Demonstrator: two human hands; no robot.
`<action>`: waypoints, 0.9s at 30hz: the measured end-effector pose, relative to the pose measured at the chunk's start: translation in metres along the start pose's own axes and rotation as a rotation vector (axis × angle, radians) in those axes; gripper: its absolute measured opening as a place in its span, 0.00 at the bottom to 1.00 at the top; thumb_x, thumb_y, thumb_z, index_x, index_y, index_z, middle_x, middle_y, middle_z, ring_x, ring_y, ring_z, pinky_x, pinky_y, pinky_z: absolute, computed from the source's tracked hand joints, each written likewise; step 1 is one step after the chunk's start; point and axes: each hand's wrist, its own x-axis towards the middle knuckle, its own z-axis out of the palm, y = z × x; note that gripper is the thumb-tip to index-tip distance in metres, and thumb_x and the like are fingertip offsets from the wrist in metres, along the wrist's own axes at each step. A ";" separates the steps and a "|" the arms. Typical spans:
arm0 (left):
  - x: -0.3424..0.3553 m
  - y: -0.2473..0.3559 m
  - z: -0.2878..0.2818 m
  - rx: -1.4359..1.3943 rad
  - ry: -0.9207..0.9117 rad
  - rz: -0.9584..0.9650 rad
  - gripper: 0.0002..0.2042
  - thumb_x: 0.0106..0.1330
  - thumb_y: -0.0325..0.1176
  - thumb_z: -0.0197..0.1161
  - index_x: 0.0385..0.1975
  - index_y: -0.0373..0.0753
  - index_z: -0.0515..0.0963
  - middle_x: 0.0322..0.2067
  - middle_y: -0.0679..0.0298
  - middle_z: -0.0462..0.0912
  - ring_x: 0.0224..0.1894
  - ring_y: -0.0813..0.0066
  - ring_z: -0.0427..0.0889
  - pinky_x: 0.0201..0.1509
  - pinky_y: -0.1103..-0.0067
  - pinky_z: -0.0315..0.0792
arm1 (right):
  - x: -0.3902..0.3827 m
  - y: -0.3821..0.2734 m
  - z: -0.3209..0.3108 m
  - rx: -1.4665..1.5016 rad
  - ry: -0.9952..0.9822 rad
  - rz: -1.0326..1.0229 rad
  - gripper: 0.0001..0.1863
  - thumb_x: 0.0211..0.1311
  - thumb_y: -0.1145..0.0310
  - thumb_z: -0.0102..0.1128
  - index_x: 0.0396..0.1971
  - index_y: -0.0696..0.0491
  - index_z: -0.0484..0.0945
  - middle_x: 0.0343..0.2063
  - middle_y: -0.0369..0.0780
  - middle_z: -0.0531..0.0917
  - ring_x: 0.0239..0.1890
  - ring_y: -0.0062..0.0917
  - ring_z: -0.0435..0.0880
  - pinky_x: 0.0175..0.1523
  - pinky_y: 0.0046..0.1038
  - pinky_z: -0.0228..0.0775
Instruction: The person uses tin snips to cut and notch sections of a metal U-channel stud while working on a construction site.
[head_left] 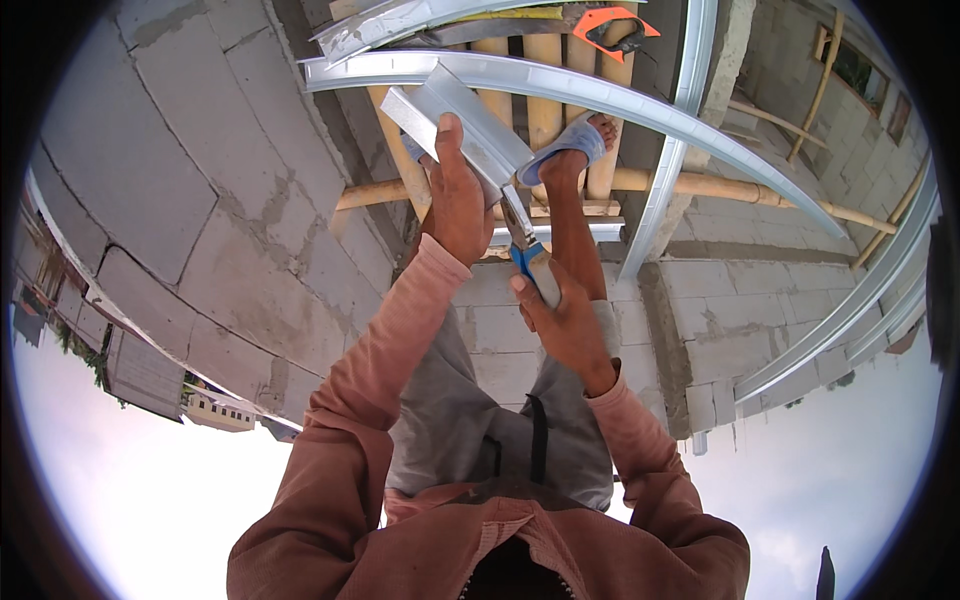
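My left hand is closed round a short piece of silvery metal channel, its thumb lying along the near side. My right hand grips tin snips with blue and grey handles. The jaws of the snips meet the near end of the channel, at its lower right corner; whether they bite into the metal is too small to tell. Both hands are in front of my body, above my legs.
Bamboo poles form the platform under my sandalled feet. Long metal channels cross beyond my hands, and another upright channel stands to the right. A handsaw with an orange handle lies at the far side. Grey block walls rise around.
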 end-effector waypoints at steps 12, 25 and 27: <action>0.030 0.042 0.014 0.613 -0.040 0.268 0.48 0.70 0.66 0.57 0.73 0.27 0.56 0.62 0.46 0.71 0.64 0.59 0.69 0.70 0.69 0.63 | 0.006 0.001 0.006 0.245 0.000 -0.105 0.21 0.74 0.52 0.64 0.48 0.57 0.77 0.27 0.32 0.78 0.30 0.14 0.75 0.37 0.22 0.69; 0.265 0.263 0.140 0.816 -0.026 0.661 0.38 0.71 0.61 0.57 0.70 0.37 0.63 0.59 0.51 0.75 0.61 0.59 0.78 0.65 0.68 0.72 | 0.089 -0.021 -0.066 -0.166 0.065 -0.280 0.39 0.70 0.45 0.64 0.66 0.63 0.71 0.43 0.51 0.87 0.49 0.35 0.86 0.58 0.33 0.73; 0.282 0.281 0.140 0.930 -0.007 0.746 0.37 0.72 0.61 0.57 0.70 0.37 0.64 0.59 0.51 0.75 0.61 0.60 0.78 0.65 0.68 0.72 | 0.088 -0.041 -0.090 -0.189 0.008 -0.208 0.38 0.70 0.46 0.64 0.65 0.63 0.72 0.45 0.52 0.86 0.51 0.36 0.85 0.60 0.33 0.72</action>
